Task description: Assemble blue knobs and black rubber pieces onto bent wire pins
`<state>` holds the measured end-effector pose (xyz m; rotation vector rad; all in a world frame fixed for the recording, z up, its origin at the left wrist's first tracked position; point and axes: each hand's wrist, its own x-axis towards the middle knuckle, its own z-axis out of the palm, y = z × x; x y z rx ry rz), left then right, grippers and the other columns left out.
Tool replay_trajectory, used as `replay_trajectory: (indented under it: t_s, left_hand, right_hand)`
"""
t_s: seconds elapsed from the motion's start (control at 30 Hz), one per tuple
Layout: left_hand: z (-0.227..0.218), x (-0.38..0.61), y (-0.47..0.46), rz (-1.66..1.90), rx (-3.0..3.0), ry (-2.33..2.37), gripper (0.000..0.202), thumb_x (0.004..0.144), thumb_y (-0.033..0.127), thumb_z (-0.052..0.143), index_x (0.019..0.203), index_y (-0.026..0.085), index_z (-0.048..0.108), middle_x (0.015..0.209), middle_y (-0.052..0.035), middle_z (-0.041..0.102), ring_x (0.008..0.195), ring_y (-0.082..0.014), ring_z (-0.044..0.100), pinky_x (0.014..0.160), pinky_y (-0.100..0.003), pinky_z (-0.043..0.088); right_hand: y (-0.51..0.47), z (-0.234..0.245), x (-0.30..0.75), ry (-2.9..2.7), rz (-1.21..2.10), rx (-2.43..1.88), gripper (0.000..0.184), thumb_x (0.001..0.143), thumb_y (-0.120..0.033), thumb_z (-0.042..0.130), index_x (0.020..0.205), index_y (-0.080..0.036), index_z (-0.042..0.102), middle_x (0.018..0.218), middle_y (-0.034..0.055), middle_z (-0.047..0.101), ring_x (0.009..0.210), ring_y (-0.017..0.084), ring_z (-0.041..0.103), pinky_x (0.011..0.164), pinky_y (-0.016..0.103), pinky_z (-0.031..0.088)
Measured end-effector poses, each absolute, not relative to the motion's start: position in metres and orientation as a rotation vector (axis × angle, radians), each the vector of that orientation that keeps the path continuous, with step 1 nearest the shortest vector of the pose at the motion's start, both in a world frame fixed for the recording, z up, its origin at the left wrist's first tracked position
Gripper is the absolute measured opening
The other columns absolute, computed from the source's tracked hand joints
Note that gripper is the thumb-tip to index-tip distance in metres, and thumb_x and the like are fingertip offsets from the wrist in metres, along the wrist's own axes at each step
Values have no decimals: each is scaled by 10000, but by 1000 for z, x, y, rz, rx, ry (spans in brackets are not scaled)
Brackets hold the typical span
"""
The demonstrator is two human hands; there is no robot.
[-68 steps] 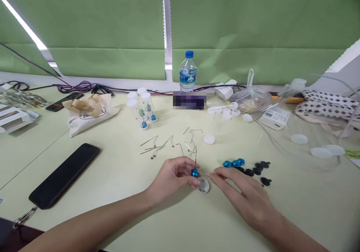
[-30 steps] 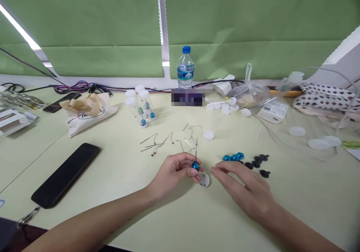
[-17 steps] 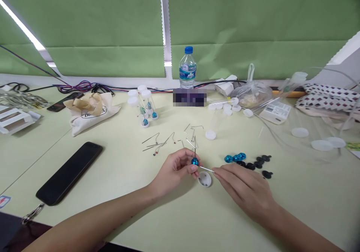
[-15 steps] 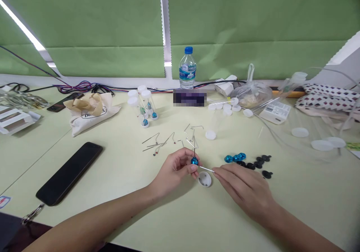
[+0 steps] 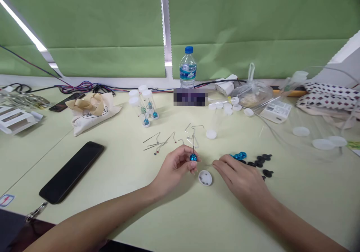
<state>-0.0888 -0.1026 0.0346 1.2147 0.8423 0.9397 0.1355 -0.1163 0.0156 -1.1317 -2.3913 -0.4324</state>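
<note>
Two bare hands work over a pale tabletop [image 5: 168,214]. The left hand [image 5: 178,165] pinches a blue bead [image 5: 193,157] between thumb and fingers, a thin metal stem [image 5: 193,144] rising upright from it. The right hand [image 5: 242,177], just to the right, has its fingertips pressed together on a thin, blurred rod [image 5: 207,164] pointing toward the bead; whether the two touch cannot be told. Below them sits a white cap [image 5: 205,178] with small dark bits inside. Bent wires [image 5: 158,144] lie beyond the left hand; black pieces [image 5: 267,173] lie beside the right. At the back stands a bottle [image 5: 188,62], its blue label [image 5: 187,73] showing the letters "TER". A cloth pouch [image 5: 90,123] bears lettering beginning "Ba", the rest unclear. Print on a white packet [image 5: 277,111] is too small to read. A purple box [image 5: 190,97] is pixelated. A sticker [image 5: 7,200] at far left shows a red mark.
</note>
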Motion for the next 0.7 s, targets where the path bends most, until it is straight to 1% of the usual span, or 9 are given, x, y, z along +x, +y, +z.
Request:
replay_trajectory:
  t_s: [0.13, 0.3, 0.4, 0.53, 0.63, 0.7]
  left_hand:
    - [34, -89, -103, 928, 1217, 845, 71, 880, 196, 581, 942, 163, 575, 914, -34, 611, 705, -98, 565, 707, -270, 453]
    - [33, -88, -104, 932, 1213, 849, 82, 881, 201, 581, 953, 163, 576, 926, -39, 615, 712, -104, 566, 716, -275, 456]
    - [34, -88, -104, 934, 1201, 850, 84, 880, 216, 586, 945, 163, 580, 918, -40, 620, 704, -106, 571, 716, -278, 459]
    - [34, -89, -104, 941, 1185, 848, 90, 864, 224, 613, 926, 162, 591, 904, -38, 632, 702, -105, 566, 716, -273, 463]
    - [33, -89, -104, 938, 1173, 832, 98, 857, 225, 627, 925, 159, 601, 888, -34, 636, 700, -102, 566, 713, -269, 470]
    - [32, -88, -105, 924, 1157, 814, 112, 850, 225, 640, 930, 153, 611, 873, -35, 640, 703, -109, 581, 711, -275, 482]
  right_hand:
    - [-116, 16, 137, -2417, -457, -1153, 329, 801, 48, 389, 836, -160, 642, 711, 13, 585, 502, 97, 429, 464, 249, 238]
    - [-114, 17, 138, -2395, -476, -1133, 344, 805, 62, 394, 858, -160, 651, 732, 10, 607, 513, 90, 451, 468, 249, 247]
    - [-113, 17, 138, -2384, -455, -1108, 297, 849, 23, 417, 845, -159, 652, 729, 10, 619, 523, 90, 487, 459, 253, 263]
    - [-116, 21, 135, -2308, -414, -1079, 217, 928, -76, 462, 868, -164, 651, 740, 11, 640, 593, 92, 566, 533, 236, 363]
    - [-121, 26, 131, -2221, -384, -1090, 224, 972, -153, 456, 858, -185, 646, 695, -3, 628, 556, 86, 555, 526, 234, 380]
    - [-124, 28, 130, -2172, -381, -1069, 229, 978, -169, 462, 841, -201, 642, 671, -10, 628, 545, 87, 556, 514, 236, 385]
